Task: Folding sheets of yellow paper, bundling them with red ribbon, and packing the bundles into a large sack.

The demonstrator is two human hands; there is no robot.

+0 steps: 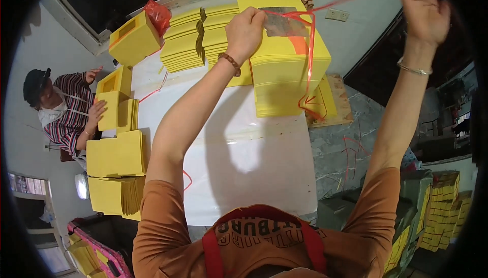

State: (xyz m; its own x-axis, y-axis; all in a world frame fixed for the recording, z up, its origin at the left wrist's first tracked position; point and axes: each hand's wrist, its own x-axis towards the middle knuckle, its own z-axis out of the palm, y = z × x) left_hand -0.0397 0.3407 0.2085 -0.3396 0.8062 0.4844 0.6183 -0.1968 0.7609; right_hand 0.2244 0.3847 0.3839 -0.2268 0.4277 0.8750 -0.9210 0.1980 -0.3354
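A tall stack of yellow paper sheets (pixel 279 74) stands at the far right part of the white-covered table. Red plastic string (pixel 311 49) crosses its top and hangs down its near side. My left hand (pixel 245 33) is closed at the stack's upper left edge, with the string running in at its fingers. Raised at the upper right, my right hand (pixel 424 13) grips the other end, and the string stretches taut between the two. A dark grey patch (pixel 277 25) and an orange patch (pixel 299 45) show on the stack's top.
Fanned yellow stacks (pixel 183 41) stand left of mine. More yellow stacks (pixel 117 153) line the table's left edge, where a person in a striped top (pixel 71 95) handles a yellow box-like piece (pixel 113 82). A wooden board (pixel 338 100) juts out at right. Red string scraps (pixel 351 151) litter the floor.
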